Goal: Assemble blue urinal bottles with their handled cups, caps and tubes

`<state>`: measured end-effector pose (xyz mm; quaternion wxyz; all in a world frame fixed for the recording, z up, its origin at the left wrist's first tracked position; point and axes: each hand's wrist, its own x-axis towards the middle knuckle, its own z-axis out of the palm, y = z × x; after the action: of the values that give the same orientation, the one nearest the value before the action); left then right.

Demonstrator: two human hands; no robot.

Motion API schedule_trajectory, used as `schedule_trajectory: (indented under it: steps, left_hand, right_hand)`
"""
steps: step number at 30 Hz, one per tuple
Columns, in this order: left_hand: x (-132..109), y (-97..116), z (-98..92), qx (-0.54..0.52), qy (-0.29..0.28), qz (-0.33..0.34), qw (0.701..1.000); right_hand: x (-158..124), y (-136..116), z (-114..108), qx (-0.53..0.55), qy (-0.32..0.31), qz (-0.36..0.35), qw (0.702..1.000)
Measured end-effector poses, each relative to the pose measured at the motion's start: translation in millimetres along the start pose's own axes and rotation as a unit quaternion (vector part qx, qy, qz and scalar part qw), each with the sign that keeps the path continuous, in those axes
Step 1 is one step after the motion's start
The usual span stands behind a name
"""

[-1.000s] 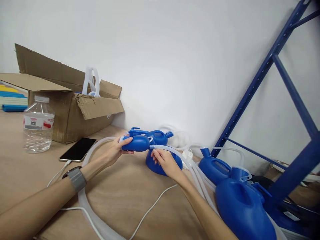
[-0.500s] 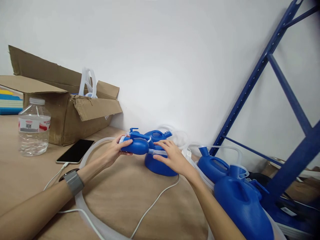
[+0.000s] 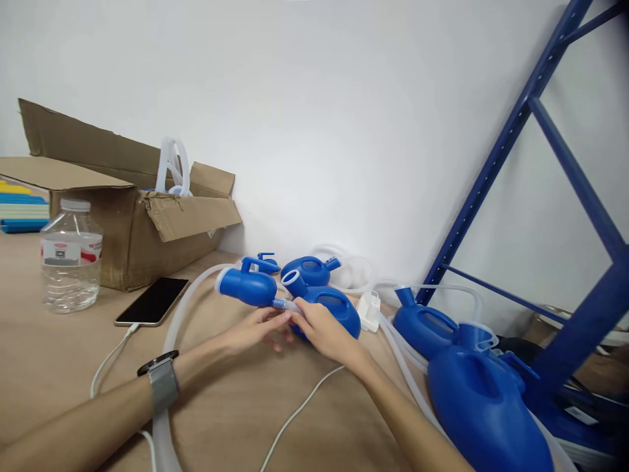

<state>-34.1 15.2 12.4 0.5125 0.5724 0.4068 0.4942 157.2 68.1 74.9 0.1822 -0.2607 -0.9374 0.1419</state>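
Observation:
A blue plastic cup with a loop handle and a white rim lies on its side in the air, its narrow end fitted to a clear connector and hose. My right hand is closed on the hose just behind the connector. Below the connector is my left hand, its fingers apart and their tips close to the right fingers; whether they touch the hose is unclear. Behind my right hand sits a blue jug with an open white-rimmed spout, partly hidden. Another blue jug stands farther back.
At left are an open cardboard box, a water bottle and a phone on a white cable. A white plug adapter sits mid-table. More blue jugs and hoses lie at right, beside a blue metal rack.
My left hand has let go of the blue cup and moved right and down, below the connector. My right hand has moved slightly left and closed on the hose. The cup's handle has turned upward.

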Motion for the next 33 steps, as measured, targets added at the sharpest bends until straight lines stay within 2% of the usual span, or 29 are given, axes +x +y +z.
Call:
schedule_trajectory:
  steps: [5,9,13,16,20,23,25,28,33]
  left_hand:
    - [-1,-2,-0.4,0.065,0.016,0.051,0.996]
    - [0,-3,-5.0,0.103,0.044,0.058,0.992]
    - [3,-4,-6.0,0.111,0.044,0.076,0.990]
    - [5,-6,-6.3,0.112,0.051,0.075,0.990]
    - [6,-8,-6.9,0.094,0.039,0.063,0.993]
    - [6,-8,-7.1,0.071,0.022,0.051,0.996]
    - [5,-9,-7.2,0.056,0.019,0.051,0.997]
    - [5,-10,-7.4,0.040,0.022,0.046,0.998]
    - [4,-9,-7.7,0.013,0.034,0.023,0.999]
  right_hand:
    - [-3,-2,1,0.005,-0.048,-0.019,0.999]
    - [-3,4,0,-0.049,0.017,-0.028,0.998]
    - [-1,11,2,-0.129,0.076,-0.092,0.985]
    - [1,17,7,-0.212,0.109,-0.139,0.961]
    - [3,24,20,-0.328,0.177,-0.178,0.911]
    - [4,24,28,-0.379,0.219,-0.202,0.876]
    - [3,23,31,-0.394,0.232,-0.209,0.864]
    - [2,20,31,-0.403,0.232,-0.209,0.860]
    - [1,20,31,-0.395,0.207,-0.190,0.874]
